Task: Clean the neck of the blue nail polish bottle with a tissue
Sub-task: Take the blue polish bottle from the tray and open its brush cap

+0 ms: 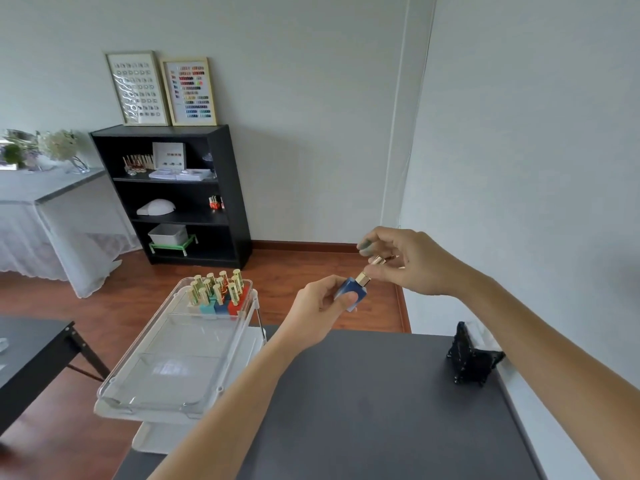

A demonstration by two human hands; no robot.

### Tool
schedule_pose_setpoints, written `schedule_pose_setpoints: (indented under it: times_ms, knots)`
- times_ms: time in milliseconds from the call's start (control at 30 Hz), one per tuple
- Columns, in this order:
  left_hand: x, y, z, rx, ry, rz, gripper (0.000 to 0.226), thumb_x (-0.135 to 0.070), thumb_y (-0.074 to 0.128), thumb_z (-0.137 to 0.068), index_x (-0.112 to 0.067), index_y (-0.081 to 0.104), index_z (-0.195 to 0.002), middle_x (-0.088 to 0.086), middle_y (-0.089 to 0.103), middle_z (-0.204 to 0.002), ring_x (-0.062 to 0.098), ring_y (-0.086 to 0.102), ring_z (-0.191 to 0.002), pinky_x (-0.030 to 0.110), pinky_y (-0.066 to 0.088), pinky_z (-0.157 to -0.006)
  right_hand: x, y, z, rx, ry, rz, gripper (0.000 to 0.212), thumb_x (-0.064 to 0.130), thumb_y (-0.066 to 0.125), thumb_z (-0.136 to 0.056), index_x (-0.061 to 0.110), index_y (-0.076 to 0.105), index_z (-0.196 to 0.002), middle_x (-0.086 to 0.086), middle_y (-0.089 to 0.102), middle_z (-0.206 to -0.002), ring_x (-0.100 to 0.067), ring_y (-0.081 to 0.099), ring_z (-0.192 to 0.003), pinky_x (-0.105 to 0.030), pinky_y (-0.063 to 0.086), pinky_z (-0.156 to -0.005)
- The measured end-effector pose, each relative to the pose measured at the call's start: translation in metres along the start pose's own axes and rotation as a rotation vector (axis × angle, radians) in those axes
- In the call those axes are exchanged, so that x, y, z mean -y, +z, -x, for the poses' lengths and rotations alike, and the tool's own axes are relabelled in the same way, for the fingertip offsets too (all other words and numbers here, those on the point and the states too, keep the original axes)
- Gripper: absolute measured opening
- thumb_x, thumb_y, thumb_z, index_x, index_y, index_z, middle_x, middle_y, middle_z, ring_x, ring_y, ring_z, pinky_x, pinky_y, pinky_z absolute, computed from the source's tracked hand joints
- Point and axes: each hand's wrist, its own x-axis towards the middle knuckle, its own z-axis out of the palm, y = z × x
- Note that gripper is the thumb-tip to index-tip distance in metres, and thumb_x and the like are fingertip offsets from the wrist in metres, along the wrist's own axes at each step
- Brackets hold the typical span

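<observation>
Above one dark table (381, 410), two hands hold one blue bottle (349, 292).

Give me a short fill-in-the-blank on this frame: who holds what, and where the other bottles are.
1. The blue nail polish bottle is held by the ____ hand.
2. The right hand has its fingers at the bottle's ____-coloured cap.
3. The other nail polish bottles stand at the far end of a clear ____.
4. The black holder sits on the ____ tabletop.

Missing words: left; gold; tray; grey
</observation>
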Motion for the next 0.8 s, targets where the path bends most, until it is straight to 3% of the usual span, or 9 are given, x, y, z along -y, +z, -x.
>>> schedule_pose_setpoints:
  times_ms: [67,133,267,400,533,600,667,733,800]
  knots:
    - [-0.002,0.0,0.0,-0.004,-0.004,-0.006,0.01,-0.033,0.06,-0.096,-0.033,0.066,-0.103,0.003,0.074,-0.092,0.037,0.064,-0.092,0.039,0.05,-0.073,0.003,0.002,-0.003,-0.066,0.057,0.105,0.024,0.044,0.067,-0.086,0.021,0.066,-0.095,0.006,0.071,-0.085,-0.01,0.069,-0.074,-0.02,0.051,-0.066]
    - [-0.004,0.0,0.0,-0.009,-0.008,-0.012,0.007,-0.034,0.06,-0.096,-0.038,0.065,-0.099,0.004,0.073,-0.092,0.036,0.064,-0.09,0.033,0.046,-0.072,0.006,0.003,-0.005,-0.077,0.102,0.169,0.033,0.043,0.061,-0.091,0.011,0.066,-0.081,-0.001,0.069,-0.064,-0.021,0.068,-0.061,-0.027,0.052,-0.059]
    - [-0.005,0.001,0.0,-0.014,-0.014,-0.035,0.006,-0.038,0.061,-0.095,-0.044,0.062,-0.092,-0.004,0.073,-0.088,0.031,0.064,-0.086,0.028,0.046,-0.069,0.008,0.0,-0.002,-0.021,0.07,0.162,0.014,0.023,0.066,-0.091,0.02,0.069,-0.078,-0.003,0.07,-0.067,-0.008,0.067,-0.056,-0.018,0.05,-0.058]
    - [-0.002,0.0,0.002,-0.014,-0.022,-0.049,0.006,-0.039,0.061,-0.094,-0.045,0.061,-0.093,-0.003,0.073,-0.089,0.03,0.065,-0.086,0.028,0.046,-0.068,0.01,-0.006,0.001,0.029,0.012,0.133,0.018,0.009,0.073,-0.083,0.026,0.071,-0.079,0.007,0.072,-0.078,-0.007,0.066,-0.072,-0.023,0.05,-0.072]
    - [0.0,0.001,0.005,0.0,-0.013,-0.045,0.013,-0.038,0.061,-0.095,-0.031,0.066,-0.105,0.002,0.074,-0.09,0.033,0.064,-0.085,0.029,0.044,-0.067,0.011,-0.01,0.005,0.091,0.004,0.031,0.029,-0.005,0.069,-0.078,0.023,0.073,-0.087,0.003,0.076,-0.093,-0.01,0.07,-0.091,-0.028,0.053,-0.083]
    - [-0.001,0.001,0.007,0.0,-0.008,-0.037,0.016,-0.037,0.061,-0.096,-0.028,0.066,-0.107,0.002,0.074,-0.09,0.033,0.064,-0.086,0.03,0.045,-0.069,0.01,-0.008,0.006,0.09,0.012,-0.021,0.028,0.002,0.069,-0.082,0.027,0.072,-0.096,0.005,0.074,-0.102,-0.005,0.068,-0.1,-0.024,0.052,-0.087]
    - [-0.002,0.0,0.008,0.0,-0.002,-0.043,0.017,-0.036,0.061,-0.096,-0.026,0.066,-0.109,0.002,0.074,-0.091,0.032,0.065,-0.087,0.031,0.046,-0.07,0.009,-0.005,0.005,0.036,0.037,0.022,0.016,0.021,0.071,-0.087,0.029,0.07,-0.101,0.007,0.072,-0.104,-0.006,0.068,-0.097,-0.021,0.052,-0.082]
    - [-0.003,0.0,0.008,0.001,-0.004,-0.053,0.016,-0.034,0.061,-0.096,-0.026,0.066,-0.109,0.002,0.074,-0.092,0.031,0.065,-0.087,0.03,0.046,-0.069,0.01,-0.002,0.004,-0.018,0.083,0.131,0.015,0.036,0.067,-0.089,0.024,0.071,-0.095,0.003,0.073,-0.088,-0.011,0.069,-0.077,-0.022,0.051,-0.068]
    - [-0.004,0.0,0.008,-0.002,-0.007,-0.06,0.014,-0.034,0.061,-0.096,-0.027,0.064,-0.108,0.001,0.073,-0.093,0.03,0.065,-0.086,0.028,0.045,-0.068,0.012,-0.002,0.004,-0.008,0.114,0.168,0.023,0.038,0.064,-0.091,0.017,0.071,-0.084,0.0,0.07,-0.067,-0.011,0.065,-0.056,-0.021,0.051,-0.058]
